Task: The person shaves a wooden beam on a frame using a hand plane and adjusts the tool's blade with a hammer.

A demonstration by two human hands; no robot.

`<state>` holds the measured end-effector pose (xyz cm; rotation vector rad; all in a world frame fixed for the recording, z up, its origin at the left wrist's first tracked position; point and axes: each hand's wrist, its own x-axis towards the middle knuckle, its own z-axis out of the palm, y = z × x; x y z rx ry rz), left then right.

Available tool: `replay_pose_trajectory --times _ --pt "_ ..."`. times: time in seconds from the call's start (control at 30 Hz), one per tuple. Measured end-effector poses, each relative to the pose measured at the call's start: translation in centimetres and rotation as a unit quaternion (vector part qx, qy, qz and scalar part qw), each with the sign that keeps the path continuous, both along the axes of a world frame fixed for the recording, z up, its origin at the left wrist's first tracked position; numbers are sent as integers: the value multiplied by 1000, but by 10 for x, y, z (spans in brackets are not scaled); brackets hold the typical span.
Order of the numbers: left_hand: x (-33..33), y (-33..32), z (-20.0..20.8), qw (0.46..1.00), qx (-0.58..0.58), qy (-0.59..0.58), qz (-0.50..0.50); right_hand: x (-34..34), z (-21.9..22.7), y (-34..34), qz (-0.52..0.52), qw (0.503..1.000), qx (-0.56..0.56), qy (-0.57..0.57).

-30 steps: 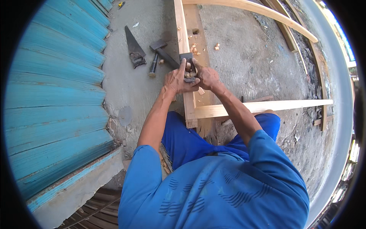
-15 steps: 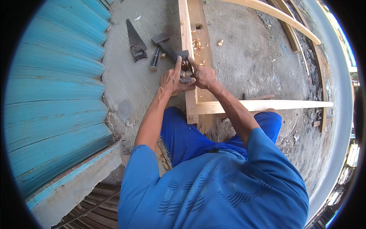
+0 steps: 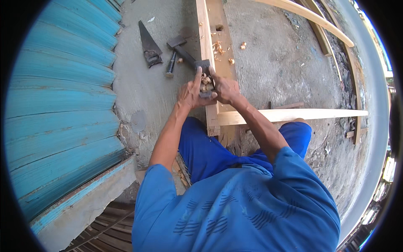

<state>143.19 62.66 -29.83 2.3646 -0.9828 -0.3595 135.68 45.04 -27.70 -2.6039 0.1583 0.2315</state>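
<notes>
A dark hand plane (image 3: 202, 63) rests on top of a pale wooden beam (image 3: 204, 29) that runs away from me. Curled shavings (image 3: 206, 82) fill its middle opening. My left hand (image 3: 189, 94) is closed round the plane's left side, its index finger stretched forward along the body. On the other side my right hand (image 3: 226, 90) grips it the same way, index finger toward the front. Both thumbs are at the plane's near end. The plane's sole and blade edge are hidden.
Left of the beam lie a handsaw (image 3: 150, 44), a dark hammer-like tool (image 3: 176, 41) and a short dark-handled tool (image 3: 171, 65). A wider board (image 3: 218, 17) with loose shavings lies beside the beam. Another pale beam (image 3: 294, 114) extends right. Blue corrugated sheeting (image 3: 63, 96) stands left.
The plane and both hands have shifted slightly toward me along the beam. More shavings show in its opening, and a curl now lies on the wider board.
</notes>
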Motion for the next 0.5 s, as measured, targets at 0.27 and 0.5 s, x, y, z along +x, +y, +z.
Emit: replay_pose_trajectory --times 0.27,0.5 --pt "-117 39 -18 998 -64 -6 -29 -121 -12 31 19 997 52 56" --pt "-42 22 -19 1000 -3 9 3 -37 -4 17 11 999 -6 47"
